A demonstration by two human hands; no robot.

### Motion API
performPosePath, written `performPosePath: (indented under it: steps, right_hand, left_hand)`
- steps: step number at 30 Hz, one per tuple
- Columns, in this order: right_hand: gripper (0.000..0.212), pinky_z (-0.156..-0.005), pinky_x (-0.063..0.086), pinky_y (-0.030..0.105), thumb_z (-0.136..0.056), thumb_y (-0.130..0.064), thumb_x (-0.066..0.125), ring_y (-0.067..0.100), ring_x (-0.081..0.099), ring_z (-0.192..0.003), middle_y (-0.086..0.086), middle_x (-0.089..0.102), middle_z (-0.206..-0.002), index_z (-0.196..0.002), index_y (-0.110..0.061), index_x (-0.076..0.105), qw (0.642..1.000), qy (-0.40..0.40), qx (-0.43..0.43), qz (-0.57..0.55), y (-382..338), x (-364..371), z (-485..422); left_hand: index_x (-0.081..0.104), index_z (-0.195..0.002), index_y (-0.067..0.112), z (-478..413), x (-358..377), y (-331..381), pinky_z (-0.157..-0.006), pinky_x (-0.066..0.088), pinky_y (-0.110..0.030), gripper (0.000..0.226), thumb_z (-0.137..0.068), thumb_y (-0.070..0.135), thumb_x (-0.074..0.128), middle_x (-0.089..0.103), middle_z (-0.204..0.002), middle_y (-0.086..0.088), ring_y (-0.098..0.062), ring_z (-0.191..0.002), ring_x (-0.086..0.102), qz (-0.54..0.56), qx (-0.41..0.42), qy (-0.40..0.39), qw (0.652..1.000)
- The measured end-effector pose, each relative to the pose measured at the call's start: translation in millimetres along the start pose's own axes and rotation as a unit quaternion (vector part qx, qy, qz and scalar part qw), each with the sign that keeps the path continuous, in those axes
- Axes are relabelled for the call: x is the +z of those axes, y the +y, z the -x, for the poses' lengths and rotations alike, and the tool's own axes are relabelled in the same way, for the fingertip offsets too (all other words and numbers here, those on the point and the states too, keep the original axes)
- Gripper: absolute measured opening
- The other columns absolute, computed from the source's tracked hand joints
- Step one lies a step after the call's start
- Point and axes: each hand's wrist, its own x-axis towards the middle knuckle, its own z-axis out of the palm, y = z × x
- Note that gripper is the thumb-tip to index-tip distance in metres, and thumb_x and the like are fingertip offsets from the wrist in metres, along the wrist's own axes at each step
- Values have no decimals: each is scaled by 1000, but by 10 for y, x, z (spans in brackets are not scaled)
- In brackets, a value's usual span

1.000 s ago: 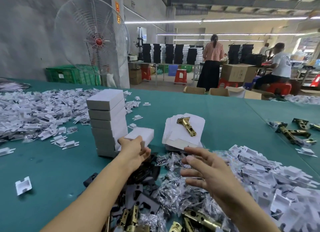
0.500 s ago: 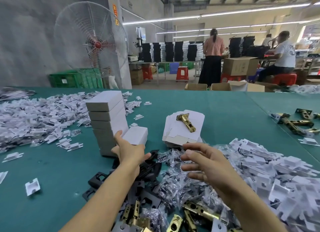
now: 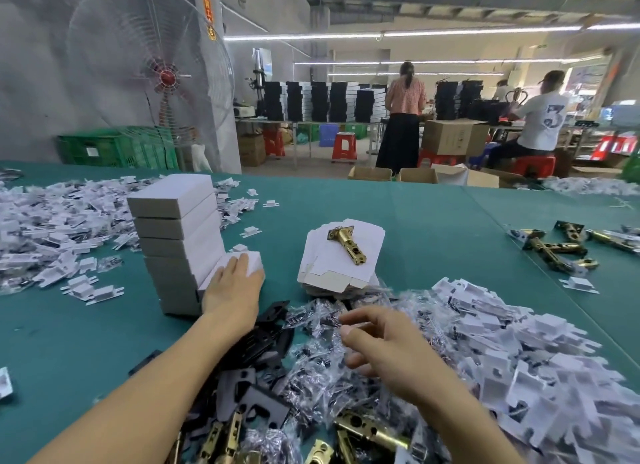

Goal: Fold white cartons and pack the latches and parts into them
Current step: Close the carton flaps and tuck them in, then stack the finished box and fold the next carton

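A stack of several closed white cartons (image 3: 176, 235) stands on the green table (image 3: 433, 228). My left hand (image 3: 232, 287) lies on top of one more closed white carton (image 3: 254, 260), which rests on the table against the stack's right side. My right hand (image 3: 381, 346) hovers with fingers apart and slightly curled over a heap of small clear bags of parts (image 3: 311, 363), holding nothing. A pile of flat carton blanks (image 3: 332, 273) lies beyond, with one brass latch (image 3: 346, 244) on top. More brass latches (image 3: 367, 429) and black plates (image 3: 263, 339) lie near me.
White folded paper inserts are heaped at the right (image 3: 519, 366) and at the left (image 3: 45, 221). Loose brass latches (image 3: 554, 247) lie at the far right. Beyond the table stand a large fan (image 3: 152, 82), green crates and two people at other benches.
My left hand has brought the white carton down beside the foot of the stack and now rests on it. My right hand has sunk a little toward the bags.
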Motion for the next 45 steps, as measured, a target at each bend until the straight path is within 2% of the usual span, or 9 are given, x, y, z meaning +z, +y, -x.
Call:
performPosePath:
  steps: [6,9,15,20,24,28,32,38,45]
  right_hand:
    - [6,-82,60,36,-97,-31,59,2,70,-75,-5,70,-93,-101,-33,62,999,2,-5,39,12,-5,15]
    - [7,-81,60,39,-97,-30,58,6,70,-77,-6,69,-92,-96,-37,60,997,11,-15,71,-18,6,33]
    - [15,-58,62,41,-100,-16,51,29,73,-68,11,71,-82,-103,-18,65,986,-20,14,166,-329,-70,-70]
    - [35,-82,55,40,-92,-8,41,36,65,-94,17,69,-107,-108,-18,70,947,184,-21,262,-395,-260,-899]
    - [39,-95,47,39,-96,-10,42,35,55,-118,11,61,-132,-131,-20,58,926,130,-11,354,-163,-296,-1488]
    - [33,-87,47,35,-94,-19,50,34,56,-112,8,66,-122,-119,-34,65,901,128,-20,415,-41,-240,-1691]
    - [33,-73,42,29,-92,-8,53,30,60,-95,11,71,-110,-105,-26,76,919,198,-40,338,-45,-199,-1720]
    - [30,-88,50,43,-99,-15,51,36,59,-101,15,66,-107,-123,-30,59,936,349,-14,52,5,-355,-1661]
    - [35,-91,51,45,-98,-19,54,35,61,-103,18,58,-123,-133,-22,51,946,323,22,-11,7,-387,-1737]
  left_hand:
    - [49,-136,24,-14,-98,120,-114,26,-47,43,-94,14,48,21,-156,-16,-36,-142,24,-52,-15,-36,998]
    - [56,-126,23,-19,-184,250,-106,35,-46,28,-100,25,44,41,-143,-10,-30,-131,39,10,-4,38,999]
    - [56,-129,26,-65,-447,647,-105,41,-37,42,-88,21,56,51,-140,4,-19,-130,44,229,194,81,951]
    - [54,-134,26,-20,-519,815,-101,45,-38,54,-82,38,60,55,-138,3,-21,-128,49,174,263,29,948]
    - [52,-132,22,-55,-380,829,-88,51,-41,45,-94,46,53,55,-131,0,-25,-121,52,85,265,45,960]
    - [56,-126,22,-105,-333,862,-77,50,-39,37,-105,44,36,60,-118,1,-25,-115,55,80,272,97,954]
    - [56,-125,20,-94,-364,892,-61,35,-33,26,-101,17,46,62,-109,-1,-27,-106,60,27,273,103,956]
    - [58,-109,6,-22,-476,978,-62,37,-34,24,-91,-7,47,69,-103,-11,-37,-93,66,25,231,126,964]
    - [51,-110,6,-65,-466,953,-58,36,-36,30,-86,-11,51,65,-103,-12,-35,-85,64,84,176,150,969]
